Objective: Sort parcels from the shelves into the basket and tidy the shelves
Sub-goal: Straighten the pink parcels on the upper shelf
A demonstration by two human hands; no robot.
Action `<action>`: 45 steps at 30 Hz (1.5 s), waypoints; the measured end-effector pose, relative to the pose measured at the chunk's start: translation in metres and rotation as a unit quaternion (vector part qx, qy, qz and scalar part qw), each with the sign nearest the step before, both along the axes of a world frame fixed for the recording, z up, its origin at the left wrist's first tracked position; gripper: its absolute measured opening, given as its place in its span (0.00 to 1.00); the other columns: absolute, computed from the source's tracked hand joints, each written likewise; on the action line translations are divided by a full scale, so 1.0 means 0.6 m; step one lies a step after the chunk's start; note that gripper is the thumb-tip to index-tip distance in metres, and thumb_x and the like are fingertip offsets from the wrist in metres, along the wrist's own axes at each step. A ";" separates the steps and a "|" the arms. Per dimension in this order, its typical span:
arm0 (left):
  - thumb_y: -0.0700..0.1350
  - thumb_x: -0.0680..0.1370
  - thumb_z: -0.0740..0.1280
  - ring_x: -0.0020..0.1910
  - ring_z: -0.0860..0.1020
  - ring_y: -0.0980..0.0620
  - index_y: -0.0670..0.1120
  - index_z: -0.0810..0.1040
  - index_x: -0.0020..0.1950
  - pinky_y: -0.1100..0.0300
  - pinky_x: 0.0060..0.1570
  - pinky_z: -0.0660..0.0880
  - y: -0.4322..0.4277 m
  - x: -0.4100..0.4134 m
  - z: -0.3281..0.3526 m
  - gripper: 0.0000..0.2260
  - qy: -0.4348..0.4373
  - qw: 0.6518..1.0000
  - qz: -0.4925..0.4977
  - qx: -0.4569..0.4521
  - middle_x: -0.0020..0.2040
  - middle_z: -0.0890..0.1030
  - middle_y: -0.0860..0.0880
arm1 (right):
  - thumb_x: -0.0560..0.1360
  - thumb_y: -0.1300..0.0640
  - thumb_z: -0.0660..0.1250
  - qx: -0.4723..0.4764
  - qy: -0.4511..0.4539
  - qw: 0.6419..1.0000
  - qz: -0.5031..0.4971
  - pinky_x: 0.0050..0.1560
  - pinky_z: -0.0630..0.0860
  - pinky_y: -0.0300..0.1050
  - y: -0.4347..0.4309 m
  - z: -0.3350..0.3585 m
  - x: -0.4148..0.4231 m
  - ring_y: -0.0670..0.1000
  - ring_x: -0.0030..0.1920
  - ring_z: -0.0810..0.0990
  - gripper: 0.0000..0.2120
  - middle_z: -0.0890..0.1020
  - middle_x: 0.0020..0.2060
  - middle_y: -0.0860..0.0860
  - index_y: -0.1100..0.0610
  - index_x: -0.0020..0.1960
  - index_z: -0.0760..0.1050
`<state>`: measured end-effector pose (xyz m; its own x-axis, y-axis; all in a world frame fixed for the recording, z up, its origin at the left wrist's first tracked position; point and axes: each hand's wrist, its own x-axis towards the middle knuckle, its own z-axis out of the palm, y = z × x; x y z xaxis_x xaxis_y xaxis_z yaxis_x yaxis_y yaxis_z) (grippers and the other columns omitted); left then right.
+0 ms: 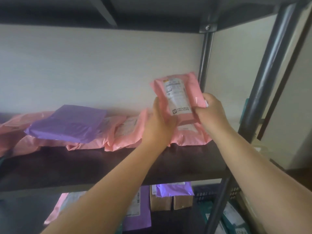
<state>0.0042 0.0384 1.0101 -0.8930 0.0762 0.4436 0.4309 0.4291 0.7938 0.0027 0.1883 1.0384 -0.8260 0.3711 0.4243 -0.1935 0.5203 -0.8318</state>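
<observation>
A pink parcel (178, 97) with a white label stands upright above the right end of the dark shelf (101, 164). My left hand (160, 122) grips its lower left edge and my right hand (211, 110) grips its lower right edge. Below it another pink parcel (189, 135) lies flat on the shelf. To the left lie several more pink parcels (125, 134), with a purple parcel (69, 124) on top of them.
Black metal posts (263, 78) stand at the shelf's right end, and the shelf above (135, 12) hangs low. On the lower shelf are purple parcels (173, 190), cardboard boxes (160, 203) and a pink parcel (55, 211). A dark basket (234, 191) with green parcels sits at the lower right.
</observation>
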 end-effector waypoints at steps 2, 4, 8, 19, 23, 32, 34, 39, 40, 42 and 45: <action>0.57 0.78 0.61 0.64 0.75 0.42 0.56 0.52 0.78 0.45 0.59 0.76 0.016 -0.023 -0.020 0.31 -0.015 0.999 -0.014 -0.025 0.70 0.72 0.43 | 0.78 0.62 0.64 0.033 -0.019 0.999 -0.032 0.33 0.69 0.37 0.016 -0.019 -0.024 0.50 0.46 0.79 0.16 0.80 0.51 0.48 0.53 0.65 0.74; 0.57 0.80 0.59 0.61 0.76 0.40 0.51 0.60 0.76 0.46 0.59 0.75 0.027 -0.045 -0.036 0.25 -0.035 0.992 -0.020 -0.118 0.65 0.74 0.43 | 0.79 0.60 0.64 0.048 -0.049 0.996 -0.059 0.32 0.66 0.36 0.028 -0.045 -0.037 0.52 0.50 0.77 0.20 0.79 0.55 0.48 0.51 0.70 0.70; 0.56 0.82 0.57 0.68 0.68 0.44 0.47 0.72 0.69 0.50 0.70 0.59 0.042 -0.060 -0.058 0.20 0.012 0.975 -0.007 -0.222 0.66 0.73 0.45 | 0.80 0.60 0.62 0.072 -0.068 0.992 -0.076 0.36 0.67 0.39 0.036 -0.088 -0.039 0.54 0.52 0.76 0.25 0.77 0.58 0.50 0.47 0.74 0.64; 0.61 0.82 0.52 0.70 0.65 0.46 0.48 0.74 0.65 0.47 0.73 0.56 0.047 -0.070 -0.082 0.23 0.038 0.951 0.059 -0.300 0.64 0.75 0.48 | 0.79 0.57 0.66 0.238 0.080 0.952 -0.175 0.46 0.68 0.48 0.030 -0.139 -0.043 0.59 0.46 0.76 0.09 0.81 0.43 0.55 0.60 0.46 0.82; 0.61 0.82 0.50 0.69 0.66 0.46 0.51 0.75 0.66 0.49 0.74 0.52 0.046 -0.072 -0.082 0.23 0.043 0.939 0.079 -0.331 0.63 0.75 0.48 | 0.82 0.55 0.60 0.232 -0.030 0.962 -0.139 0.41 0.60 0.45 0.035 -0.141 -0.047 0.56 0.40 0.70 0.14 0.67 0.32 0.47 0.55 0.39 0.73; 0.44 0.82 0.61 0.63 0.75 0.45 0.42 0.79 0.61 0.52 0.59 0.75 0.008 -0.041 -0.062 0.12 0.207 0.964 0.031 -0.166 0.65 0.77 0.45 | 0.81 0.61 0.64 0.181 0.187 0.956 -0.139 0.49 0.63 0.24 0.028 -0.125 -0.029 0.56 0.54 0.76 0.08 0.80 0.51 0.56 0.61 0.56 0.80; 0.40 0.79 0.63 0.57 0.79 0.48 0.43 0.81 0.58 0.54 0.54 0.78 -0.019 -0.030 -0.054 0.10 0.282 0.947 0.046 -0.148 0.59 0.81 0.48 | 0.81 0.61 0.64 0.161 0.211 0.958 -0.104 0.54 0.62 0.20 0.013 -0.115 -0.017 0.53 0.58 0.75 0.09 0.78 0.56 0.56 0.61 0.59 0.78; 0.33 0.73 0.66 0.48 0.81 0.48 0.43 0.83 0.52 0.60 0.40 0.76 -0.098 -0.021 -0.031 0.12 0.336 0.920 0.113 -0.165 0.51 0.84 0.47 | 0.81 0.57 0.64 0.074 0.148 0.986 -0.013 0.56 0.70 0.27 -0.063 -0.082 0.000 0.48 0.60 0.77 0.13 0.75 0.58 0.45 0.56 0.65 0.75; 0.32 0.71 0.66 0.48 0.82 0.46 0.42 0.83 0.52 0.59 0.41 0.75 -0.119 -0.024 -0.031 0.13 0.323 0.920 0.135 -0.176 0.51 0.84 0.46 | 0.81 0.55 0.64 0.060 0.103 0.993 0.009 0.55 0.72 0.29 -0.084 -0.072 0.000 0.46 0.58 0.77 0.14 0.76 0.57 0.44 0.54 0.66 0.75; 0.31 0.69 0.65 0.46 0.81 0.42 0.42 0.83 0.51 0.56 0.41 0.76 -0.154 -0.036 -0.039 0.14 0.283 0.921 0.173 -0.203 0.48 0.84 0.45 | 0.82 0.52 0.63 0.048 0.013 0.998 0.039 0.54 0.73 0.38 -0.117 -0.057 -0.005 0.46 0.59 0.77 0.15 0.78 0.59 0.45 0.53 0.68 0.74; 0.33 0.71 0.60 0.50 0.80 0.40 0.42 0.83 0.55 0.51 0.42 0.78 -0.195 -0.042 -0.061 0.17 0.200 0.929 0.188 -0.249 0.50 0.83 0.44 | 0.81 0.50 0.62 0.072 -0.075 0.992 0.073 0.53 0.68 0.41 -0.156 -0.055 -0.022 0.48 0.59 0.77 0.19 0.78 0.64 0.48 0.54 0.70 0.71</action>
